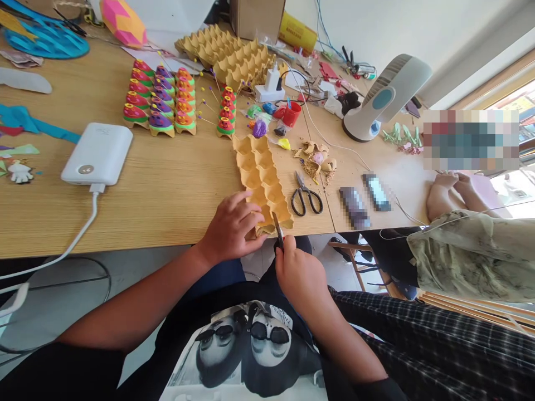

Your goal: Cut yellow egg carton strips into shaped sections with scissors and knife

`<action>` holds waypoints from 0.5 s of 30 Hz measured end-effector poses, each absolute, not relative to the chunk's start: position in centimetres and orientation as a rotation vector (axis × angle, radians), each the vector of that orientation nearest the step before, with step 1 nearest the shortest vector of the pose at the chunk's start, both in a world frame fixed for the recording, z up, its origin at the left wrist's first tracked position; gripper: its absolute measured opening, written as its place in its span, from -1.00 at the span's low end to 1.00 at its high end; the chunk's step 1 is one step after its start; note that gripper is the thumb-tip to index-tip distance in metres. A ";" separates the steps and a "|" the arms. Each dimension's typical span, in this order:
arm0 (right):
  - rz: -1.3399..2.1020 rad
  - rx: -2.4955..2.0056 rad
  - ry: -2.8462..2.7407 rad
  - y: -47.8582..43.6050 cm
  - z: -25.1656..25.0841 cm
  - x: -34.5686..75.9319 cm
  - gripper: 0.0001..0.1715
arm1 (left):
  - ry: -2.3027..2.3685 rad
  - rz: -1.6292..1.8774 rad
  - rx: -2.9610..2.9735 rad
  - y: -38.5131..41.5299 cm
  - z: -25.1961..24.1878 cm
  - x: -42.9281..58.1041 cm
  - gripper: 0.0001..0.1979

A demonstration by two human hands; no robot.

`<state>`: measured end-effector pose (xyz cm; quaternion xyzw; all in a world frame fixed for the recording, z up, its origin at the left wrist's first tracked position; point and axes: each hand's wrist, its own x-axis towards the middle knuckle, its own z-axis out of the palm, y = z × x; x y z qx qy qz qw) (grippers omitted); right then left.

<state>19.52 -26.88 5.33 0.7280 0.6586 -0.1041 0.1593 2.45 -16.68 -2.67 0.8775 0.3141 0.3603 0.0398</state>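
A two-column piece of cardboard egg tray [256,161] lies lengthwise at the table's front edge, its cups facing up. My left hand [232,225] grips its near left corner, with curled fingers over the rim and the thumb at the front edge. Closed around a knife [278,229] is my right hand [301,271]; the slim dark blade meets the tray's near end between the two columns. Most of the handle is hidden in my fist, with a bit of red showing. Just right of the tray rest black-handled scissors [306,196].
Painted egg-cup figures [161,103] stand in rows behind. Further back are more egg trays [234,58], a power strip [270,89] and a red cup [289,114]. A white power bank [98,154] sits left; a fan [382,100], phones [377,192] and another person's arms [445,195] are right.
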 end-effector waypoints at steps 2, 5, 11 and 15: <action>-0.303 2.088 1.894 -26.9 5.2 19.5 -0.79 | 0.915 1.068 2.758 -16.8 -2.7 2.5 -0.82; -0.332 2.109 1.898 -26.9 5.3 19.8 -0.76 | 0.892 0.990 2.805 -16.7 -2.9 2.9 -0.83; -0.441 2.241 2.027 -28.4 5.5 21.6 -0.53 | 0.942 0.923 2.835 -16.6 -3.1 3.3 -0.83; -0.516 2.296 2.163 -30.0 4.8 23.0 -0.38 | 0.963 0.921 2.853 -16.7 -3.1 3.3 -0.83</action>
